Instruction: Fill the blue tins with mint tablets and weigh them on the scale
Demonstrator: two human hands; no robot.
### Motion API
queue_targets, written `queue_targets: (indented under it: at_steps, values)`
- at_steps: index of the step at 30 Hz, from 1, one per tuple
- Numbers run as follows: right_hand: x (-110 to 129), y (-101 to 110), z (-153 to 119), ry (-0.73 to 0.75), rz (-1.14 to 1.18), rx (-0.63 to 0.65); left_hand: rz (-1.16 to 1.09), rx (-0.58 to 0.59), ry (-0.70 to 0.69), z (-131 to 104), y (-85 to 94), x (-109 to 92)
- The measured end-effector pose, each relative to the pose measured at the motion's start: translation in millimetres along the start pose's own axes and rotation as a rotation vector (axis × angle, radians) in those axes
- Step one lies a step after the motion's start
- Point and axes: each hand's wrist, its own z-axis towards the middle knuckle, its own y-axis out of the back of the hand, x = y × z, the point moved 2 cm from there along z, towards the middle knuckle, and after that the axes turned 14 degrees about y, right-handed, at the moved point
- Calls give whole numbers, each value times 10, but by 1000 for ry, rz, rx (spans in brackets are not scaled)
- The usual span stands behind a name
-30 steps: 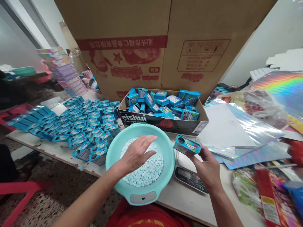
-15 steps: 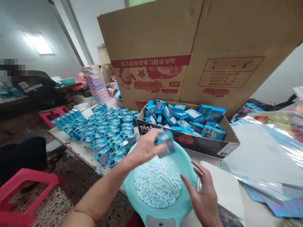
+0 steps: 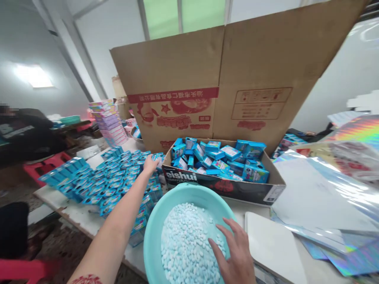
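Stretched out ahead, my left hand [image 3: 150,165] is at the far right end of the rows of small blue boxes [image 3: 118,173]. Its fingers look closed on a small blue box [image 3: 160,158], partly hidden and blurred. Over the right side of a turquoise basin [image 3: 153,213] is my right hand [image 3: 235,250], fingers spread and holding nothing. Many small pale-blue and white candies [image 3: 186,240] lie in the basin below it. The boxes in the rows stand close together, several with dark round openings on top.
Behind the basin stands an open carton [image 3: 219,189] heaped with blue boxes, backed by a tall cardboard panel [image 3: 183,67]. A white flat device [image 3: 272,244] and shiny plastic sheets [image 3: 319,193] lie at the right. A person [image 3: 26,134] sits at far left.
My left hand has moved from over the basin, where it held a blue box, forward and left to the rows. My right hand is over the candies. The view has shifted.
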Motion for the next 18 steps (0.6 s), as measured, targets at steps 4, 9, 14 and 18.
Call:
queue_targets:
  at_steps: [4, 9, 14, 18]
  values:
    - [7, 1, 10, -20, -12, 16, 131, 11, -33, -23, -278, 57]
    - [7, 13, 14, -61, -2, 10, 225, -81, -71, -44, -208, 23]
    - [6, 22, 14, -75, 28, 29, 255, -244, -261, 17, -57, -527]
    - [7, 42, 29, -116, 50, 61, 369, -101, -475, -9, -380, -999]
